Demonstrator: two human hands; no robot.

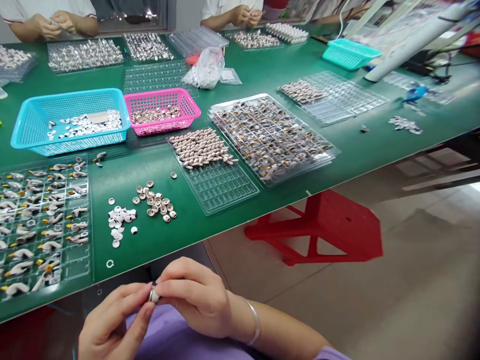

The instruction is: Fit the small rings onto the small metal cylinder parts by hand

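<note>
My left hand (114, 317) and my right hand (197, 297) meet over my lap, just below the front edge of the green table. Between them the fingertips pinch a small rounded white piece (154, 295) with a dark edge; fingers hide most of it. On the table ahead lie a scatter of flat white discs (119, 218) and a pile of beige cup-shaped caps (155, 198). To the left, a clear compartment tray (77, 262) holds many curved grey-white parts with yellow bits, resembling earbud halves.
A blue basket (71, 147) of white discs adjoins a pink basket (165, 126) of beige caps. Filled trays (275, 135) stand right of them. A red stool (348, 220) is on the floor. Across the table, co-workers' hands (48, 26) handle small parts.
</note>
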